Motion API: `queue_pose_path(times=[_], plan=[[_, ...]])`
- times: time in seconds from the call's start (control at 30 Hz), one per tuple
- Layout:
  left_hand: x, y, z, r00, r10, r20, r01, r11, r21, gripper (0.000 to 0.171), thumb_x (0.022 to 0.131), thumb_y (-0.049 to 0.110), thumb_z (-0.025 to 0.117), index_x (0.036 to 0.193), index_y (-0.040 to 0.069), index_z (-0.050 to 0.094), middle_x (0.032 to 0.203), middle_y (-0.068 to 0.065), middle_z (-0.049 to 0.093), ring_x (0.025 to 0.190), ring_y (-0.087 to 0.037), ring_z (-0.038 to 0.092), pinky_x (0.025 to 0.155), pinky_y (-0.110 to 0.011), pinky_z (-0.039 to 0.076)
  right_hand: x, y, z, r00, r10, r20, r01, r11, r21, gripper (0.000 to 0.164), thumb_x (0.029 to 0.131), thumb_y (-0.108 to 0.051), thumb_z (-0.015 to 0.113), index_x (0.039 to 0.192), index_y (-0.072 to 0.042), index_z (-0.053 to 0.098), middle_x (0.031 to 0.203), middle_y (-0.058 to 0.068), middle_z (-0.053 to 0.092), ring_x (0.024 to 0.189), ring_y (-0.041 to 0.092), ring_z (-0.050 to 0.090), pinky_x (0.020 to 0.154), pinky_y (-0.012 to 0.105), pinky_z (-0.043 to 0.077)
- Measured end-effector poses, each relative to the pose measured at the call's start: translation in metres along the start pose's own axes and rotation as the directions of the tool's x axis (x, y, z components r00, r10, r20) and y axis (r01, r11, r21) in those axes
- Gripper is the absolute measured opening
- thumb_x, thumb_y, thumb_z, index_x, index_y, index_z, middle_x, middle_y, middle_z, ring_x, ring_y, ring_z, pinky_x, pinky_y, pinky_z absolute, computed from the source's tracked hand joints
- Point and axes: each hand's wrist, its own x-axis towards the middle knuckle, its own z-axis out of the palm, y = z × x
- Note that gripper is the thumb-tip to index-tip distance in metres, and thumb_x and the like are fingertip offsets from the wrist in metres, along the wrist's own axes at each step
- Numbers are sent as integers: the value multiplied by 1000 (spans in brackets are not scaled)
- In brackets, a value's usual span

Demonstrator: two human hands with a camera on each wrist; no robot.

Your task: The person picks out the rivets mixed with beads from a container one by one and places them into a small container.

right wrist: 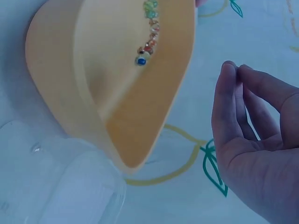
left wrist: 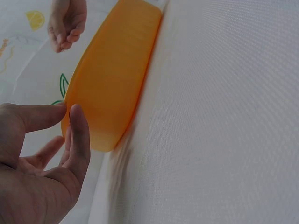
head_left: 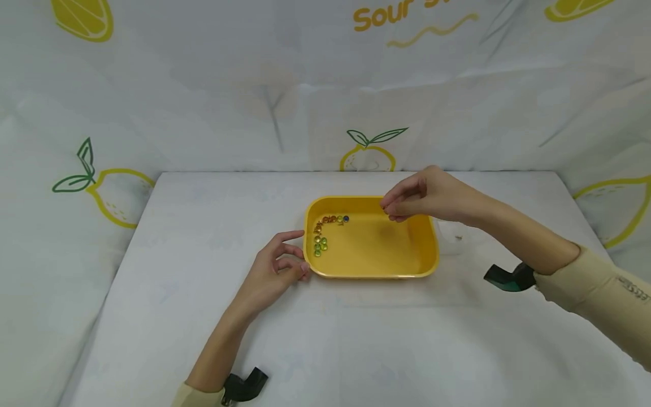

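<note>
A yellow tray (head_left: pixel 376 277) stands on the white table, with a curved row of small glass beads (head_left: pixel 317 238) along its left and far sides: green, amber and one blue. My left hand (head_left: pixel 272 274) is at the tray's left end, fingers loosely bent and fingertips right at the rim. Above the far right part of the tray is my right hand (head_left: pixel 432 195). Its thumb and fingertips meet in a pinch, and a tiny reddish bead (head_left: pixel 385 211) shows at the tips, mostly hidden. In the right wrist view, the fingers largely cover it.
A clear plastic container (right wrist: pixel 88 186) stands just right of the tray, with a tiny brownish piece (head_left: pixel 459 237) visible in it. Behind the table hangs a white cloth (head_left: pixel 213 113) printed with lemons. Black wrist mounts (head_left: pixel 246 385) stick out beside both forearms.
</note>
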Motion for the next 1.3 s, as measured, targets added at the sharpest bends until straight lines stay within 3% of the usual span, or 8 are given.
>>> queue_pose_path(times=[0.3,0.6,0.97,1.3], plan=[[0,-1,0,1000,2,1,-2,1000,-3,64,100,6,73,158,21,49,123,-14,64,94,-28,79,83,-21,63,-27,25,-19,993,10,-117,-13,1000,-23,33,102,-25,77,129,-6,77,114,-2,84,107,19,82,93,25,66],[0,-2,0,1000,-3,-2,3,1000,-8,65,100,6,73,158,23,49,124,-14,65,93,-24,79,83,-21,63,-42,41,-27,980,46,-196,-54,998,-40,34,104,-29,75,131,-8,77,117,-1,83,103,15,82,89,18,65],[0,-2,0,1000,-5,3,5,1000,-16,64,101,5,72,158,22,49,124,-15,64,95,-27,78,84,-21,64,-53,53,-29,973,3,-230,1,1000,14,29,104,-19,74,128,-2,76,107,-4,84,96,16,82,85,23,67],[0,0,1,1000,-14,-6,14,1000,-13,64,101,5,72,158,21,49,123,-14,63,95,-30,78,84,-21,63,-59,62,-30,967,-18,-255,20,1000,8,27,104,-14,73,127,0,76,106,-8,83,93,15,82,83,21,67]])
